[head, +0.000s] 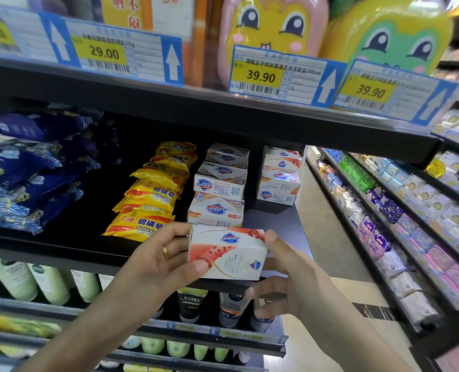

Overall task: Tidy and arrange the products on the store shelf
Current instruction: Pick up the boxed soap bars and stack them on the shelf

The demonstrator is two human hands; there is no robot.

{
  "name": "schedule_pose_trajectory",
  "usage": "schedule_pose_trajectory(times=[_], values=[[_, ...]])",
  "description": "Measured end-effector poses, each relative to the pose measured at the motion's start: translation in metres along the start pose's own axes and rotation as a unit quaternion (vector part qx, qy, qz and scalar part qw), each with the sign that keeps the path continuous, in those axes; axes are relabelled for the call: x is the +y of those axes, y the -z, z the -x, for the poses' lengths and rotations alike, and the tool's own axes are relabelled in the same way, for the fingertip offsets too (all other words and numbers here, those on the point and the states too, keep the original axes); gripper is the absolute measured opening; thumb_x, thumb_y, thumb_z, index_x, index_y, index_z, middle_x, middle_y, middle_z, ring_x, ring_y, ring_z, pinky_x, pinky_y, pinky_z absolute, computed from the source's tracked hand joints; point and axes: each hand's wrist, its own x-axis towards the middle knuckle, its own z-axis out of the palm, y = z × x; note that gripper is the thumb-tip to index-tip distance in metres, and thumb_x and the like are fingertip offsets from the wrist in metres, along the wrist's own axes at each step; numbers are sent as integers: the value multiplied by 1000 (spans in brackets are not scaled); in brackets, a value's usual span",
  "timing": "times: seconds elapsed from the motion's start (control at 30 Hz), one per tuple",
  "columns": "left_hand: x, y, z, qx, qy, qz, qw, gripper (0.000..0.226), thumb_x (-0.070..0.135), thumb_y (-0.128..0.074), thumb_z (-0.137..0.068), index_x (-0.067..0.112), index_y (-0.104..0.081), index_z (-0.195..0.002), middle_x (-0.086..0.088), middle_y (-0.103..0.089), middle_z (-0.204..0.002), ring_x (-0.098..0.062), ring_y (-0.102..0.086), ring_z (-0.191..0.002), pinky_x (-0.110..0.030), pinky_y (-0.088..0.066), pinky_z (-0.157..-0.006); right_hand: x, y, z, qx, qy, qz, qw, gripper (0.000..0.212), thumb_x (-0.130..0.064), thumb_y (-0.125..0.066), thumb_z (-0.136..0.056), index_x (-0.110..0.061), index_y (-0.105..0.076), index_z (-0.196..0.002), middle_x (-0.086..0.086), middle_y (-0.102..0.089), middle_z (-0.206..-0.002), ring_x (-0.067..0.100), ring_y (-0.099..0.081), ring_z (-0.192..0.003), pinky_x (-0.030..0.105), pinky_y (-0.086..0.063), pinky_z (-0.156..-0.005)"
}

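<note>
A white and red Safeguard soap box (pixel 227 255) is held at the front edge of the black shelf (pixel 62 253). My left hand (pixel 164 257) grips its left side, thumb on the front and fingers behind. My right hand (pixel 292 275) holds its right end, thumb at the upper corner and fingers curled under it. Behind it stands a stack of Safeguard boxes (pixel 219 191), and a second stack (pixel 280 178) sits further right. Yellow sulfur soap packs (pixel 150 194) lie in a slanted pile to the left.
Blue patterned packs (pixel 27 167) fill the shelf's left end. Price tags (pixel 260 75) line the upper shelf edge under cartoon bottles (pixel 271 22). Tubes and bottles (pixel 190 304) stand on the shelves below. Another shelving run (pixel 400 216) lines the aisle on the right.
</note>
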Motion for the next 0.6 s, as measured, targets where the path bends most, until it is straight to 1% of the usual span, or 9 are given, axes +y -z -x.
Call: schedule_pose_trajectory(times=[0.03, 0.07, 0.13, 0.17, 0.23, 0.33, 0.43, 0.53, 0.6], values=[[-1, 1, 0, -6, -9, -6, 1000, 44, 11, -79, -78, 31, -69, -116, -7, -77, -121, -22, -74, -112, -22, -60, -84, -5, 0, -4, 6, -32, -17, 999, 44, -41, -55, -104, -11, -76, -80, 7, -76, -67, 26, -64, -60, 23, -57, -55], [-1, 1, 0, -12, -16, -11, 1000, 43, 10, -79, -78, 34, -70, -113, -6, -76, -122, -22, -74, -113, -22, -60, -85, -10, 0, -8, 3, -58, -43, 997, 45, -48, -61, -97, -13, -81, -77, 10, -77, -71, 26, -64, -59, 24, -58, -55], [-3, 2, 1, -26, -25, -21, 999, 44, 8, -79, -80, 34, -69, -114, -6, -75, -125, -22, -72, -116, -23, -60, -87, -9, 0, -5, -47, -75, -82, 993, 41, -58, -76, -80, -21, -84, -93, 14, -79, -92, 23, -65, -60, 32, -59, -55], [-4, 2, 2, -34, -28, -27, 999, 44, 8, -80, -81, 34, -69, -115, -5, -74, -127, -21, -71, -118, -23, -59, -89, -5, 2, 1, -76, -67, -90, 991, 44, -58, -79, -79, -21, -82, -103, 14, -78, -100, 21, -64, -63, 33, -57, -55], [-5, 3, 3, -41, -31, -35, 998, 45, 8, -80, -82, 35, -68, -117, -4, -73, -129, -19, -69, -121, -21, -58, -90, 1, 5, -1, -92, -55, -103, 989, 50, -55, -75, -81, -18, -78, -115, 15, -76, -109, 20, -62, -66, 30, -55, -57], [-4, 5, 3, -42, -31, -40, 998, 46, 9, -80, -81, 36, -68, -117, -1, -73, -130, -16, -68, -123, -18, -57, -91, 3, 6, -2, -91, -43, -123, 987, 52, -49, -79, -78, -14, -77, -117, 17, -74, -111, 21, -62, -70, 29, -56, -61], [-3, 4, 3, -38, -28, -36, 998, 49, 7, -79, -81, 37, -69, -119, 1, -72, -132, -16, -67, -125, -18, -56, -91, 6, 8, -3, -86, -22, -136, 987, 53, -44, -83, -74, -14, -77, -117, 18, -75, -114, 22, -65, -78, 29, -59, -71], [-4, 3, 2, -24, -20, -39, 999, 55, 1, -75, -86, 40, -69, -124, 6, -70, -135, -12, -66, -125, -16, -56, -90, 9, 6, -4, -54, 9, -156, 986, 54, -38, -89, -66, -12, -78, -112, 19, -75, -113, 25, -70, -81, 31, -61, -75], [-5, 3, 1, 0, -7, -46, 999, 58, -3, -72, -90, 39, -67, -129, 13, -70, -133, -8, -67, -122, -15, -56, -87, 10, 6, -6, -29, 32, -167, 985, 65, -33, -91, -63, -11, -70, -121, 20, -75, -114, 28, -74, -86, 30, -61, -75]])
